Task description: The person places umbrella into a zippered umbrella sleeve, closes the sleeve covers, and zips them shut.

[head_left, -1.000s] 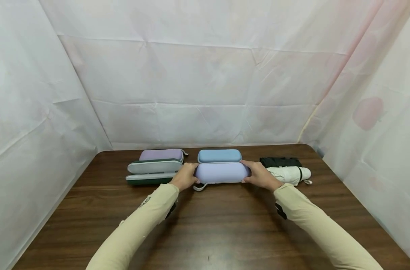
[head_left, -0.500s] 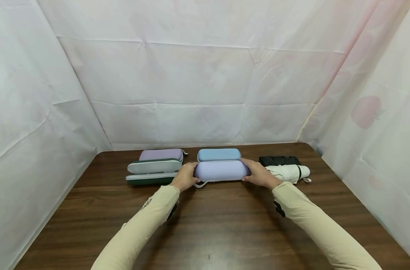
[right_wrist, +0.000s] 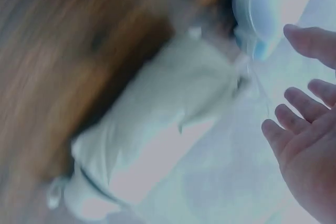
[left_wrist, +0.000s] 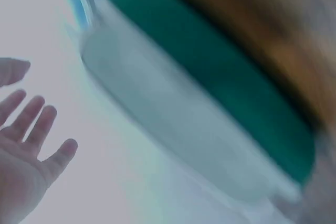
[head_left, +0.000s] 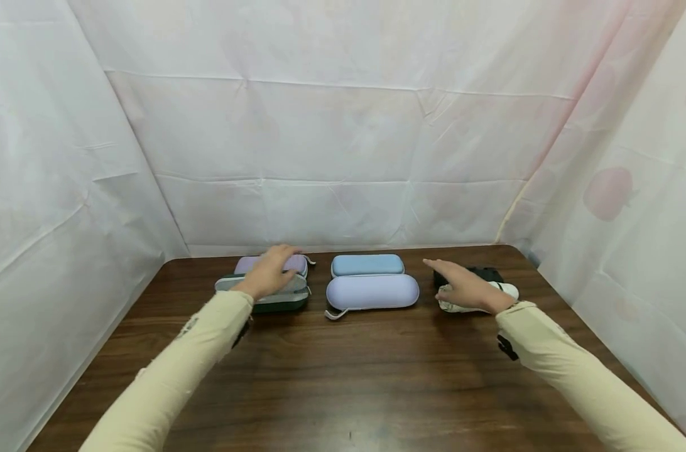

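2 things lie nearest our hands, a little below the middle of the head view: the grey-and-green case (head_left: 281,306) left of centre, and the white folded umbrella (head_left: 504,290) right of centre. Our left hand (head_left: 268,274) hides part of the case, so we cannot tell whether it is 1 piece or 2 side by side; our right hand (head_left: 462,287) covers much of the umbrella's left portion. In the wrist views the left fingers (left_wrist: 42,127) and right fingers (right_wrist: 307,106) are spread and hold nothing.

We judge the case light and stiff-shelled, smooth enough to slide, and best taken by its 2 rounded ends. The umbrella looks light too, soft cloth over a firm core; we would grip it round the middle, since the loose folds at its left end may give.

Just above the umbrella lies a black folded bundle (head_left: 487,274), partly hidden. At the centre is a lilac case (head_left: 372,292) with a pale loop at its lower left, and a blue case (head_left: 368,264) just above it. A purple case (head_left: 245,264) shows above the grey-and-green case. All rest on the brown desk (head_left: 332,376), before a pale sheet (head_left: 332,138).
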Tool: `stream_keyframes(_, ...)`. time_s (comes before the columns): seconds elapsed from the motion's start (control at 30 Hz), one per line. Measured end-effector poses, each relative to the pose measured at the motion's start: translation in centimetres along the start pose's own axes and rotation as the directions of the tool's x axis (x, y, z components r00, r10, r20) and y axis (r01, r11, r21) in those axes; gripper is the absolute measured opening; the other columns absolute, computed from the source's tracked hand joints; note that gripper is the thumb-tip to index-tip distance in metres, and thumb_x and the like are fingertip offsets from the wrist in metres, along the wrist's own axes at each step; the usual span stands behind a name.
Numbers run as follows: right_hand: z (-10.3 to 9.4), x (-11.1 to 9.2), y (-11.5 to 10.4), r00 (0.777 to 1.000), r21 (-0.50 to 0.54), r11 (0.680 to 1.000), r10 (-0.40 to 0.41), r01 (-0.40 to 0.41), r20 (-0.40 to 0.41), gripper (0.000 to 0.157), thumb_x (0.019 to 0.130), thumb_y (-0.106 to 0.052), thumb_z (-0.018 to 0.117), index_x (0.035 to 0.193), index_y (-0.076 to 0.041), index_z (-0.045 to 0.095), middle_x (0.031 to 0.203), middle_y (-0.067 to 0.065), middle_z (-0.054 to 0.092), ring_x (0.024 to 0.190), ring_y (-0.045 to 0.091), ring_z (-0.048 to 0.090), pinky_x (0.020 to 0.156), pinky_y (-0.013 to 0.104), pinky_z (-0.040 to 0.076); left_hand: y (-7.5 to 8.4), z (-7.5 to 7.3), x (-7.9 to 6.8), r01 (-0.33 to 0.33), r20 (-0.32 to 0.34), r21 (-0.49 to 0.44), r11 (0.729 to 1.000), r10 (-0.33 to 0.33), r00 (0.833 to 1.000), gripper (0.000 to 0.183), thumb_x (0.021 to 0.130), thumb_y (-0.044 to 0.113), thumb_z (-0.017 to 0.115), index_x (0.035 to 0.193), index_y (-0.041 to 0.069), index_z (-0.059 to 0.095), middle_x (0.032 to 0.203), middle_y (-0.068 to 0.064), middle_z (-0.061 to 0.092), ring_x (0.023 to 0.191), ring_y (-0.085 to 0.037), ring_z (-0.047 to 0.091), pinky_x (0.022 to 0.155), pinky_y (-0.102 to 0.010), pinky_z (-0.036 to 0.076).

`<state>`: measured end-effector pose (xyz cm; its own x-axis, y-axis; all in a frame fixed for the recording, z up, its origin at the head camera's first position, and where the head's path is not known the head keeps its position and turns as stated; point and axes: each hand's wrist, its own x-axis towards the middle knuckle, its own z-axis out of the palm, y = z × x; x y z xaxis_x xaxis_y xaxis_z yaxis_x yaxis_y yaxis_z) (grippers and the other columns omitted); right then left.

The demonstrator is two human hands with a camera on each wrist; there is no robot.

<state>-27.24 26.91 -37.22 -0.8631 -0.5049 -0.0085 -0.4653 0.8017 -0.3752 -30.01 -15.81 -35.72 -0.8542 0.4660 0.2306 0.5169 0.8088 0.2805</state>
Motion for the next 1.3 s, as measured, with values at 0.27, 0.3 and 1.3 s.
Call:
stream_keyframes(0.27,-1.6,-2.7,3.0,0.999,-0.078,0.996,0.042,-0.039,0.035,0.057,0.087,-0.007,0.068,0.137,0.007,0.044,0.14,0.034,0.034,0.131,0.051,0.026,0.096,0.06,0.034,-6.0,-2.7,-1.9,0.135,0.14,0.045,0.99,-0.14,0.98,0.045,0.099,0.027,0.053,0.136,0.002,0.05,0.137,-0.023,0.046,0.127,-0.044,0.036,0.095,-0.069,0.026)
stream_keyframes(0.3,-1.7,-3.0,3.4,0.998,-0.086,0.995,0.053,-0.049,0.043,0.055,0.087,-0.006,0.068,0.135,0.008,0.045,0.139,0.034,0.036,0.13,0.052,0.027,0.095,0.06,0.035,-6.6,-2.7,-2.1,0.148,0.166,0.036,0.988,-0.152,0.974,0.047,0.099,0.03,0.053,0.137,0.002,0.049,0.138,-0.023,0.046,0.128,-0.044,0.036,0.094,-0.07,0.026)
stream_keyframes(1.3,1.9,-2.2,8.2,0.995,-0.359,0.933,-0.067,0.036,-0.073,0.065,0.069,-0.011,0.085,0.125,0.005,0.055,0.113,0.025,0.056,0.101,0.044,0.053,0.077,0.053,0.047,-11.7,0.1,-4.8,0.16,0.103,0.43,0.889,-0.225,0.969,0.034,0.094,0.0,0.054,0.127,-0.002,0.051,0.124,-0.025,0.053,0.114,-0.042,0.047,0.087,-0.072,0.028)
